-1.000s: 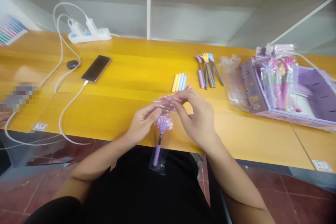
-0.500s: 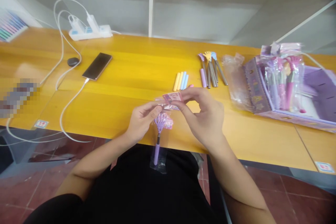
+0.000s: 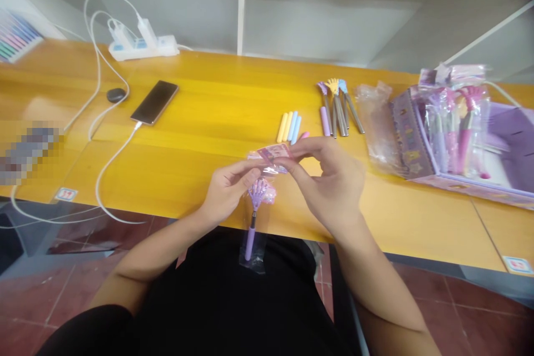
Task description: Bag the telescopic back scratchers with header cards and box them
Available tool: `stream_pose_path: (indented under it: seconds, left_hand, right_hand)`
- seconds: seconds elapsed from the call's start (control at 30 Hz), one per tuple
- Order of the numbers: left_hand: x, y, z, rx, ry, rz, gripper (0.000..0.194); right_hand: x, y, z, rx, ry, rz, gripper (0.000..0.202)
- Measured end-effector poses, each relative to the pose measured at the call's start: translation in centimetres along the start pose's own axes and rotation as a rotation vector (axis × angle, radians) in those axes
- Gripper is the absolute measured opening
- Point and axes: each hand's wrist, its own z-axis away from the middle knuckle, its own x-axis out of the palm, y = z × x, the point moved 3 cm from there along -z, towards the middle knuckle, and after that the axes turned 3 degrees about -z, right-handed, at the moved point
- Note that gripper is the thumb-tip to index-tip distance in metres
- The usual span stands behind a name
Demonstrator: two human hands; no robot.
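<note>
A purple hand-shaped back scratcher (image 3: pixel 251 236) hangs in a clear plastic bag (image 3: pixel 258 265), claw end up, overlapping the table's front edge. My left hand (image 3: pixel 223 192) pinches the top of this bag between thumb and fingers. A pink printed card (image 3: pixel 273 152) sits at the bag's mouth, its right end gripped between thumb and fingertips of my right hand (image 3: pixel 336 186). Whether the card is folded over the bag cannot be told. Something pink lies behind the purple claw, partly hidden by it.
Yellow and blue handle sleeves (image 3: pixel 288 127) lie beyond my hands, near several unbagged back scratchers (image 3: pixel 339 111). Empty-looking plastic bags (image 3: pixel 377 128) lie beside a purple box (image 3: pixel 417 139) with bagged scratchers. A charging phone (image 3: pixel 155 102) and power strip (image 3: pixel 144 49) are at left.
My right hand has shifted slightly right and the card tilts a little differently. The left hand keeps its pinch on the bag. The whole view has moved slightly.
</note>
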Motion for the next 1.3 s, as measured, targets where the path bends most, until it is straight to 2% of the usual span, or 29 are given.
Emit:
stream_pose_path:
  seconds: [0.4,0.6,0.73,0.93,1.1,1.3]
  left_hand:
    - [0.2,0.5,-0.2,0.009,-0.042,-0.040,0.027]
    - [0.4,0.6,-0.1,-0.016,-0.049,-0.008,0.036]
    - [0.0,0.0,-0.1,-0.034,0.000,0.007,0.041]
    - [-0.2,-0.3,-0.1,-0.021,-0.001,-0.002,0.039]
    - [0.2,0.5,0.1,0.038,-0.046,-0.040,0.034]
    - [0.4,1.2,0.2,0.073,-0.038,-0.088,0.027]
  right_hand:
    - [-1.0,-1.1,-0.8,-0.116,-0.255,0.141,0.009]
    - [-1.4,-1.3,-0.8,-0.155,-0.242,0.168,0.006]
    - [-1.5,-1.6,-0.5,-0.208,-0.202,0.141,0.010]
    - [-1.0,-1.7,-0.3,-0.202,-0.224,0.158,0.009]
    - [-0.8,-1.8,-0.4,-0.207,-0.264,0.208,0.006]
    - [-0.7,-2.1,-0.3,-0.223,-0.326,0.174,0.013]
